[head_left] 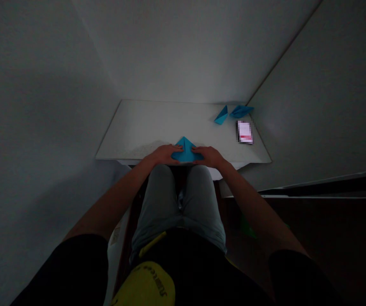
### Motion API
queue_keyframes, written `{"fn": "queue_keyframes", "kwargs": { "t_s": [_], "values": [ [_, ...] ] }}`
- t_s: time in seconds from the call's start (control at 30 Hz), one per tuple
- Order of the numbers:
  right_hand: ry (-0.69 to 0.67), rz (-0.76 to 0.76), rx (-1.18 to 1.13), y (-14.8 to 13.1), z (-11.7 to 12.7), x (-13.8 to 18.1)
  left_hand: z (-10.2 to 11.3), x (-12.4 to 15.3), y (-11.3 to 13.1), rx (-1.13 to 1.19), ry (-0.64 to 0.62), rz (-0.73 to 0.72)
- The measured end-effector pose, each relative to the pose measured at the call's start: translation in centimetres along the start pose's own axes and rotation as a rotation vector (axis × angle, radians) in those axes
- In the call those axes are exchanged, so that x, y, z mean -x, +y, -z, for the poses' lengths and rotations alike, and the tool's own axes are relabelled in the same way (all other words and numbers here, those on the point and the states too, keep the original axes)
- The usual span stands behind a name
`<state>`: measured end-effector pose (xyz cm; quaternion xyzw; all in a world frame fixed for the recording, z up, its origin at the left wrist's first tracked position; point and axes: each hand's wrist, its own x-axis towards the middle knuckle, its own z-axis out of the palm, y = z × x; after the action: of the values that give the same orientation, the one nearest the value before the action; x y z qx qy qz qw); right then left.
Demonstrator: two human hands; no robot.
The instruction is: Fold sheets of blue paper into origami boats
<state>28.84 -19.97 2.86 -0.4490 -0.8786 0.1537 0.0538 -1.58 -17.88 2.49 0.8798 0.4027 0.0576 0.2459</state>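
A sheet of blue origami paper (187, 154), folded to a point at the top with a crease or slit down its middle, lies at the front edge of the white table. My left hand (167, 154) holds its left side, fingers on top and thumb near the lower edge. On the opposite side my right hand (210, 156) holds it the same way. The fingertips of both hands rest close to the middle crease. What lies under the fingers is hidden.
Toward the back right of the white table (157, 123) are a folded blue paper piece (221, 115) and another blue folded paper (241, 111). A blurred-out phone-like object (244, 132) lies in front of them. Walls enclose the table at the back and both sides. My legs are just below its front edge.
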Motion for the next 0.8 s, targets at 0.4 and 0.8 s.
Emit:
{"fn": "queue_keyframes", "kwargs": {
  "t_s": [0.4, 0.8],
  "values": [
    [-0.081, -0.010, 0.017, -0.4, 1.3, -0.1, 1.5, -0.1, 1.8, -0.143, -0.146, 0.047],
    [-0.106, -0.157, -0.007, -0.6, 2.3, -1.0, 1.4, -0.5, 1.4, -0.153, -0.138, 0.034]
  ]
}}
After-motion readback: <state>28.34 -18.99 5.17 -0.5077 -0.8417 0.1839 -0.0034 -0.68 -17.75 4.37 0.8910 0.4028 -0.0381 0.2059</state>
